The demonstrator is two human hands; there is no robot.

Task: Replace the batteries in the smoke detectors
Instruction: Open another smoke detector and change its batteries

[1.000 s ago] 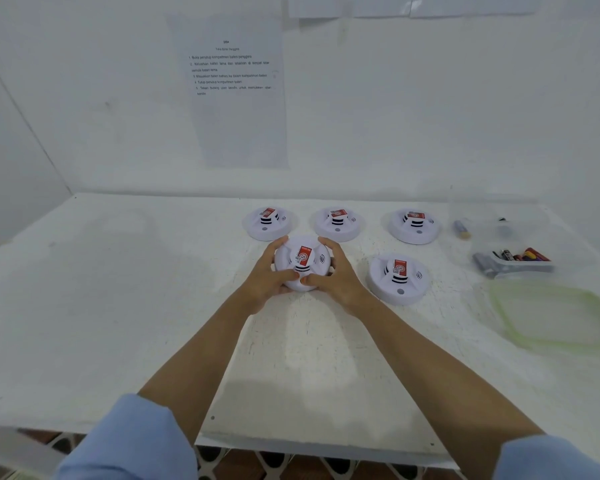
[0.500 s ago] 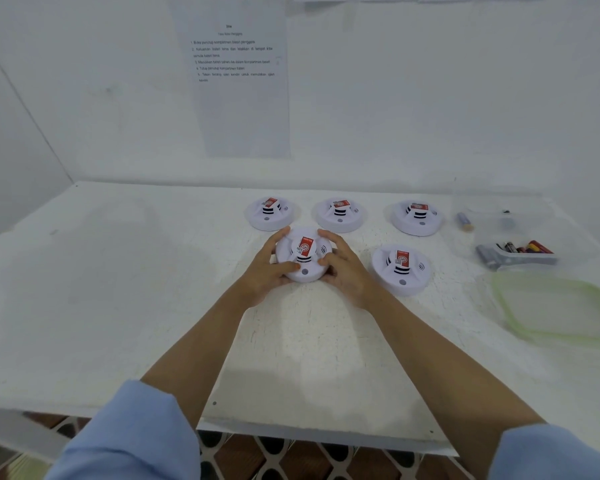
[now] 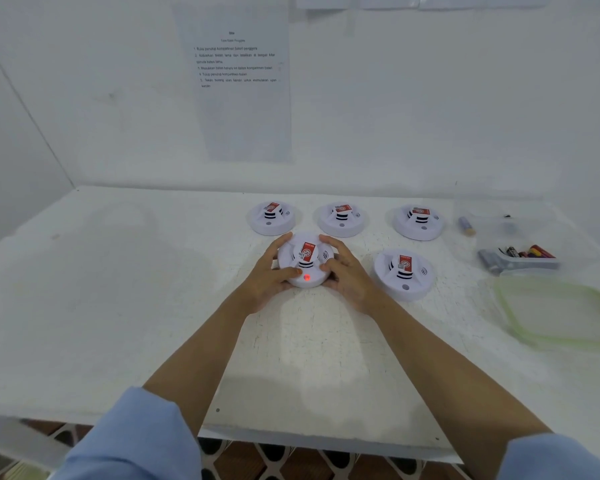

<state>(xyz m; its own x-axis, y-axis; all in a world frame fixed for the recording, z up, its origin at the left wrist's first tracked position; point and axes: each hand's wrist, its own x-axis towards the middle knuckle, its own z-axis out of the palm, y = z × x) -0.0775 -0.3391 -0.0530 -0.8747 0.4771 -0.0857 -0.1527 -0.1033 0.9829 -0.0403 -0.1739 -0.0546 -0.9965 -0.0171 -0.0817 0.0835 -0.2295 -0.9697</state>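
Observation:
A round white smoke detector (image 3: 306,255) with a red label lies on the white table (image 3: 118,306), its front light glowing red. My left hand (image 3: 269,277) grips its left side, thumb lying on the front rim beside the light. My right hand (image 3: 347,271) grips its right side. Another detector (image 3: 403,273) lies just to the right. Three more detectors stand in a row behind: left (image 3: 271,218), middle (image 3: 341,219), right (image 3: 419,221).
A clear container (image 3: 520,258) with several batteries sits at the right, a loose battery (image 3: 466,226) behind it. A green-rimmed lid (image 3: 555,308) lies at the right front. An instruction sheet (image 3: 238,81) hangs on the back wall.
My hands stayed on the detector. Its front light, covered by my thumbs before, now shows and glows red. The camera view shifted slightly.

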